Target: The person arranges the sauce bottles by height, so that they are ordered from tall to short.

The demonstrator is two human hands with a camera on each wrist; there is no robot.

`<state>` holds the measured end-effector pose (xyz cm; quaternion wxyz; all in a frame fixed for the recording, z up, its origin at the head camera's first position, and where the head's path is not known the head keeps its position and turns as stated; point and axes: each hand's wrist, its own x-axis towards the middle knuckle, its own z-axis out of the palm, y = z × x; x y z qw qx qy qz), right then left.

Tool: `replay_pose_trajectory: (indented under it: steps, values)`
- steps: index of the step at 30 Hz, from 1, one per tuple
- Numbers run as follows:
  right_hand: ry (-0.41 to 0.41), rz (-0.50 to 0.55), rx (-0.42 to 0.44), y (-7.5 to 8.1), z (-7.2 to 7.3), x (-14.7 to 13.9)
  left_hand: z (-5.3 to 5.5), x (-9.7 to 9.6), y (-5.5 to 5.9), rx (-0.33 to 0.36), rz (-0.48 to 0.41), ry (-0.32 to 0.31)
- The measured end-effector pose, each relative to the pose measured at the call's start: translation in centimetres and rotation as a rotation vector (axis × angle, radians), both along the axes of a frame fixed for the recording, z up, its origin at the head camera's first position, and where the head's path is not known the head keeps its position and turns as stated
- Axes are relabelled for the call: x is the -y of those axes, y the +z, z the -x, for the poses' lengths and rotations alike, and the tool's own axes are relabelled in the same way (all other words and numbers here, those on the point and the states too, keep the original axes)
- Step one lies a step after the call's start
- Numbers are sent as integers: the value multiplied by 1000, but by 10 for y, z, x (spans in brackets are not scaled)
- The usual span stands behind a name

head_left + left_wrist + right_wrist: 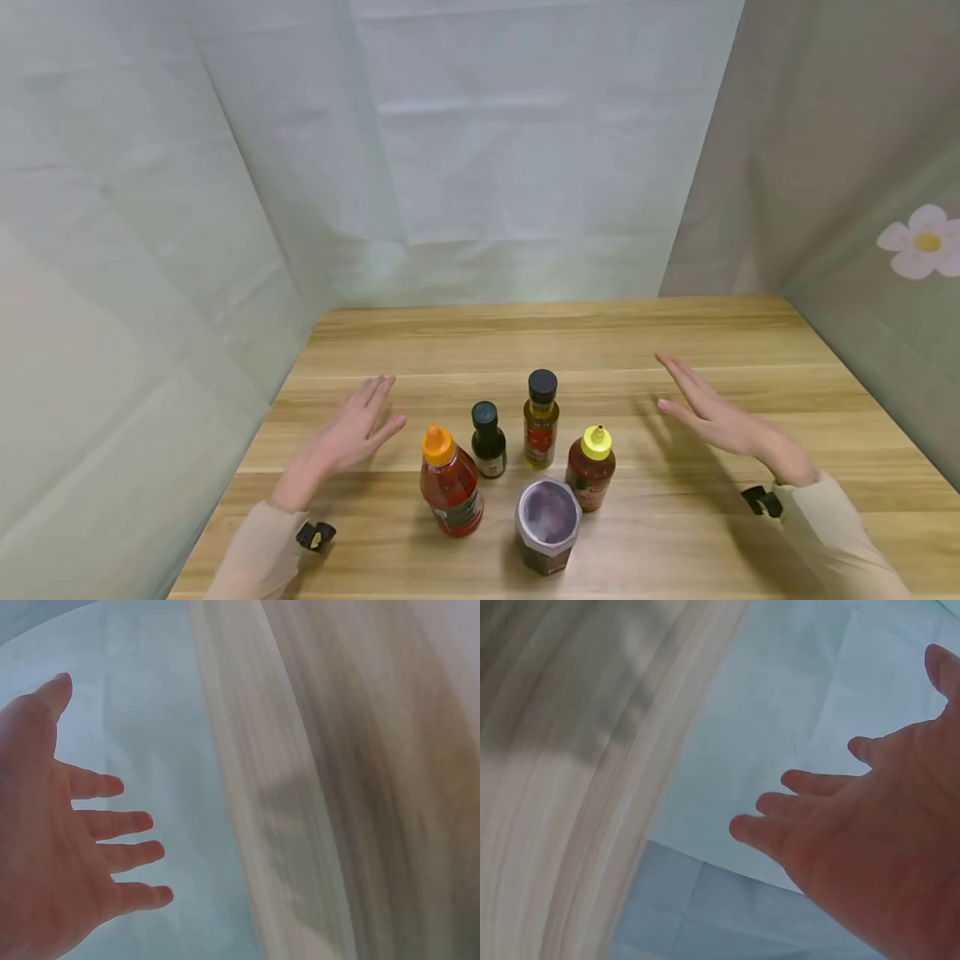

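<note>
Between my two hands a group of bottles stands upright on the wooden table. My left hand [348, 433] hovers to the left, fingers straight and thumb spread, nearest the red sauce bottle with an orange cap [452, 492]. Beside that bottle are a small dark bottle with a green cap [489, 442] and a taller oil bottle with a black cap [541, 421]. In front sits a faceted jar with a greyish top [548, 525]. My right hand [723, 421] is held over the table, fingers extended, nearest the squeeze bottle with a yellow cap [591, 471]. Both palms hold nothing.
Pale cloth walls [510, 150] enclose the back and sides of the wooden table [420, 342]. A white flower print [926, 242] shows on the right cloth. Each wrist wears a dark strap, and hand shadows fall on the tabletop.
</note>
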<state>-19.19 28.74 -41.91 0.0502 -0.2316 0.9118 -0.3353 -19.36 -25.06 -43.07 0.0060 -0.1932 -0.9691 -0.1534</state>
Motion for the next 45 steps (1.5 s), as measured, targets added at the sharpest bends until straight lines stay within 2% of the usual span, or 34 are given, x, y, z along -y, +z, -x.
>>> replay_pose_trajectory:
  steps: [10,16,21,27,33,37,41,45]
  values:
    - [95,86,104,5,-11,0,-14,-7,3,75,-167,-37]
    - [189,205,125,3,-16,4,-21,-14,3,66,-243,-72]
    - [257,287,160,5,-19,7,-27,-18,1,111,-336,-107]
    - [330,373,164,9,-23,11,-33,-24,1,171,-450,-160]
    - [385,474,185,14,-28,16,-39,-29,3,264,-572,-198]
    - [456,557,151,17,-32,20,-43,-30,5,303,-627,-223]
    - [487,621,132,22,-37,25,-47,-30,8,327,-687,-252]
    - [556,659,113,26,-44,30,-49,-32,8,358,-768,-321]
